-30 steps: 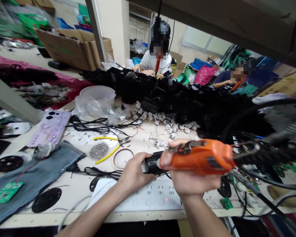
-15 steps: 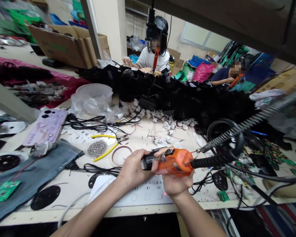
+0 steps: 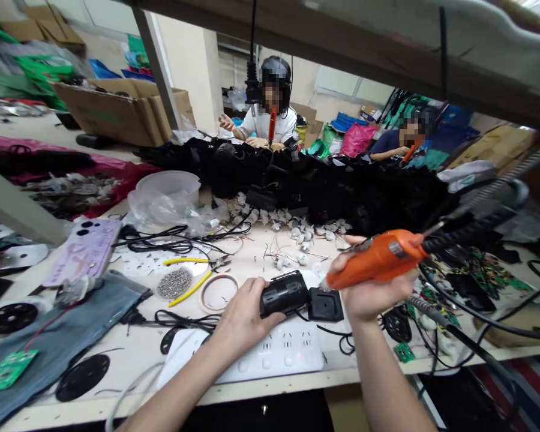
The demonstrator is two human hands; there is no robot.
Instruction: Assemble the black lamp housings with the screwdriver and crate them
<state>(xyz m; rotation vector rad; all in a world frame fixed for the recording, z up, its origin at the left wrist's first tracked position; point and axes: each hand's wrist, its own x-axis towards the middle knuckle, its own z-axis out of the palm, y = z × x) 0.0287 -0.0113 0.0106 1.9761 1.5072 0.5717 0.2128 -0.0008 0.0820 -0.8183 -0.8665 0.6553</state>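
My left hand (image 3: 243,315) is closed around a black cylindrical part (image 3: 283,293) just above the workbench. A black square piece (image 3: 325,304) lies right beside that part. My right hand (image 3: 371,292) grips an orange electric screwdriver (image 3: 375,259), lifted up and to the right of the black part, with its tip pointing left and down. A coiled cable (image 3: 490,198) runs from the screwdriver's rear toward the upper right.
A white power strip (image 3: 270,354) lies under my hands at the bench's front edge. Yellow-handled pliers (image 3: 193,273), a dish of small screws (image 3: 174,282), a tape ring (image 3: 219,292), a phone (image 3: 83,251) and black wires lie left. A black pile (image 3: 324,180) spans the middle; two people sit beyond.
My right hand lifted the orange screwdriver up and right, away from the black part. The black square piece beside the part is now uncovered. My left hand stays on the part.
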